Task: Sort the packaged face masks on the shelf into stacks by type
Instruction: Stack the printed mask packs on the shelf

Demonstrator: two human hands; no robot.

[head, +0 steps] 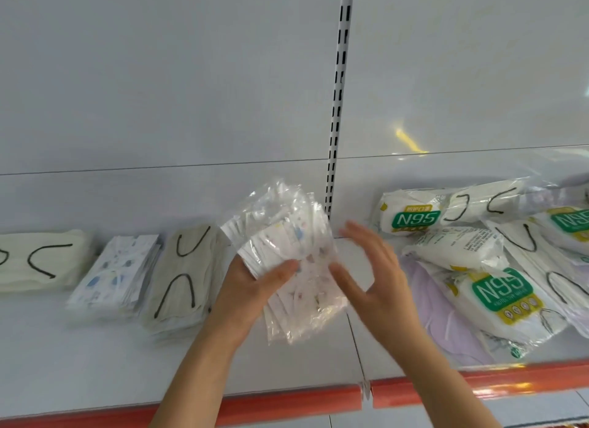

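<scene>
My left hand [255,287] grips a clear pack of white masks with small coloured prints [287,252], held above the white shelf [95,357]. My right hand [373,274] hovers open just right of the pack, fingers spread, thumb close to its wrapper. On the left of the shelf lie three stacks: cream masks with black ear loops [38,261], printed white masks [118,271], and beige masks with black loops [181,277]. On the right sits a mixed pile with green-labelled N95 packs [411,217], white black-loop packs [490,201] and a lilac pack [443,316].
A slotted upright [338,92] divides the white back panel. An orange price rail [287,402] runs along the shelf's front edge. Bare shelf surface lies in front of the left stacks and below the held pack.
</scene>
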